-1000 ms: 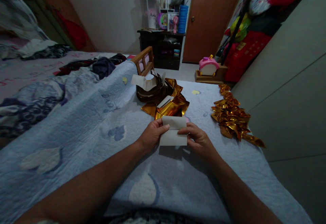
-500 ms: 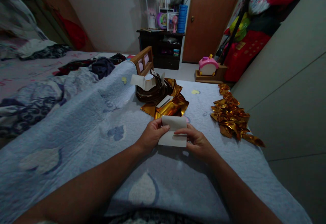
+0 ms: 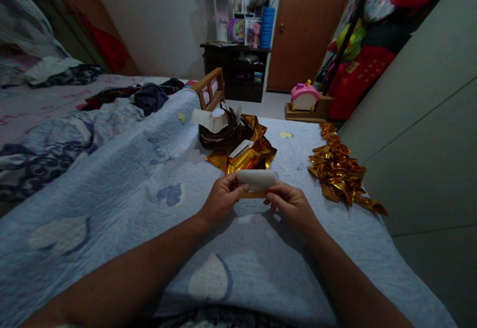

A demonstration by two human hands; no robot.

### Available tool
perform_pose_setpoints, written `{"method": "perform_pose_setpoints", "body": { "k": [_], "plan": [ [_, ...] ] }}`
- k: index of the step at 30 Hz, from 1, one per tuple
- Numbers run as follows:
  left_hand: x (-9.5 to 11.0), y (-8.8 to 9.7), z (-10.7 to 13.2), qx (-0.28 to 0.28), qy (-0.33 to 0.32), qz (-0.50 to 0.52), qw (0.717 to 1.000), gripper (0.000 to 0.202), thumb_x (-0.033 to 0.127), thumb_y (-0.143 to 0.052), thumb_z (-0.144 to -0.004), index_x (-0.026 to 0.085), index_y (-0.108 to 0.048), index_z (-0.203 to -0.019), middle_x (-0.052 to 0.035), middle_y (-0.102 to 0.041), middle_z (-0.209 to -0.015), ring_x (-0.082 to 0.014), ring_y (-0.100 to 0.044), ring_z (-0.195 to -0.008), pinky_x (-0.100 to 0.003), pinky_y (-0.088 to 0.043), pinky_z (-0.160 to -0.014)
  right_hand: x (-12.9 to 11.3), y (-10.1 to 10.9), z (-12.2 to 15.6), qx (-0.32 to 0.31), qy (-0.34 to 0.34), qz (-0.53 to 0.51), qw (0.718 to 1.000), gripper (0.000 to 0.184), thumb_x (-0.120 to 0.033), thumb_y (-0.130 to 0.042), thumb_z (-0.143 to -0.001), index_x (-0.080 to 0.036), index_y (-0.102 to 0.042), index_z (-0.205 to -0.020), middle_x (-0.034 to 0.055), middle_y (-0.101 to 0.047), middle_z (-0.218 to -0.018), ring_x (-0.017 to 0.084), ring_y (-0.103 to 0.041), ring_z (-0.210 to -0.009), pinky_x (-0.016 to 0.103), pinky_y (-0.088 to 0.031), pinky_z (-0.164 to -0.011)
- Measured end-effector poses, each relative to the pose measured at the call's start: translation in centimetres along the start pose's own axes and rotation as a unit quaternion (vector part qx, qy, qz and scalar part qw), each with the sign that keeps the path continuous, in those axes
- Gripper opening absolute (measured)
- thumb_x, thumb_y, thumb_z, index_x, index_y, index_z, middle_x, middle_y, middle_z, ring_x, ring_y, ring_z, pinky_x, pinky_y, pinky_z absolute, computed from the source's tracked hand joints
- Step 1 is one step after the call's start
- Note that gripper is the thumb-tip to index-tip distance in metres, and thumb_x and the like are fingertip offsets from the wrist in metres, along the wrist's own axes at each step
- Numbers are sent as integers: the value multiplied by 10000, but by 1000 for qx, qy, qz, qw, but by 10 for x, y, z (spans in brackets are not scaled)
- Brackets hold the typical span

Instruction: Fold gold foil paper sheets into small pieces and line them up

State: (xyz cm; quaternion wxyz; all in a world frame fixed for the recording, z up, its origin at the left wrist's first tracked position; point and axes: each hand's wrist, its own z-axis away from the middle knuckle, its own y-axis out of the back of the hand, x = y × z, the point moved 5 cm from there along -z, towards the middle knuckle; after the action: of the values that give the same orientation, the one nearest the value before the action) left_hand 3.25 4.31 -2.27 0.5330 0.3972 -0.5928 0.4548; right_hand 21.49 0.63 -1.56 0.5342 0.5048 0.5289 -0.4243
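Note:
Between my two hands is a sheet of gold foil paper (image 3: 256, 180), white side toward me, its top curled over and a gold strip showing along the bottom. My left hand (image 3: 222, 196) grips its left end, thumb on the white face. At its lower right edge, my right hand (image 3: 288, 200) pinches the paper between thumb and fingers. Just beyond my hands lie loose gold foil sheets (image 3: 251, 156), beside a curled stack of foil paper (image 3: 219, 134). Over to the right is a heap of folded gold foil pieces (image 3: 341, 169).
A blue quilt (image 3: 149, 248) with heart shapes covers the bed. Its wooden bed rail (image 3: 210, 89) stands at the far end. Rumpled bedding (image 3: 55, 139) lies to the left, and a pale cabinet (image 3: 421, 119) borders the right side. Past the bed is a pink toy (image 3: 305, 97).
The lower part of the sheet has been folded up, so a gold strip now shows at the bottom. My right fingers have moved from its face to its lower right edge.

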Motion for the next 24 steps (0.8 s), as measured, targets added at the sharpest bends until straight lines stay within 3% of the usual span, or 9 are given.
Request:
{"method": "perform_pose_setpoints", "body": {
  "k": [8, 13, 16, 19, 21, 24],
  "plan": [
    [-3, -5, 1, -16, 27, 17, 999, 310, 305, -794, -767, 143, -737, -1026, -33, -687, -819, -129, -562, -650, -235, -447, -611, 0, 2, 0, 29, -27, 13, 999, 163, -338, -691, -787, -175, -682, -789, -9, -594, -661, 128, -520, -592, 255, -407, -543],
    [0, -2, 4, -11, 27, -9, 1000, 352, 453, -691, -873, 137, -744, -1019, -24, -649, -757, -110, -524, -613, -211, -408, -551, -1, 3, 0, 43, -15, 29, 999, 173, -340, -682, -791, -179, -653, -735, -19, -561, -651, 120, -483, -588, 255, -378, -549],
    [3, -2, 6, -36, 6, 6, 999, 411, 505, -672, -882, 137, -740, -1050, -41, -675, -810, -129, -574, -678, -217, -458, -597, 1, 4, 0, 48, -15, 35, 998, 174, -348, -672, -795, -182, -652, -746, -11, -573, -669, 134, -507, -615, 263, -389, -568],
    [5, -7, 7, -74, -6, 28, 997, 455, 418, -811, -779, 146, -711, -1130, -63, -723, -947, -176, -658, -828, -263, -530, -764, 1, 5, 0, 49, -15, 41, 998, 188, -362, -665, -797, -184, -640, -740, -4, -581, -677, 146, -530, -634, 274, -406, -589],
    [5, -9, 6, -74, -6, 39, 996, 482, 333, -860, -733, 152, -699, -1149, -71, -738, -1010, -204, -684, -913, -307, -537, -876, 1, 5, 0, 52, -15, 43, 998, 192, -364, -667, -792, -184, -634, -735, -5, -576, -676, 146, -526, -633, 275, -405, -590],
    [6, -10, 5, -55, 3, 49, 997, 426, 282, -859, -735, 148, -709, -1110, -63, -751, -974, -187, -692, -850, -318, -548, -878, 0, 5, 0, 50, -18, 40, 998, 186, -356, -670, -788, -185, -629, -729, -13, -558, -661, 132, -490, -606, 266, -379, -566]
  ]
}}
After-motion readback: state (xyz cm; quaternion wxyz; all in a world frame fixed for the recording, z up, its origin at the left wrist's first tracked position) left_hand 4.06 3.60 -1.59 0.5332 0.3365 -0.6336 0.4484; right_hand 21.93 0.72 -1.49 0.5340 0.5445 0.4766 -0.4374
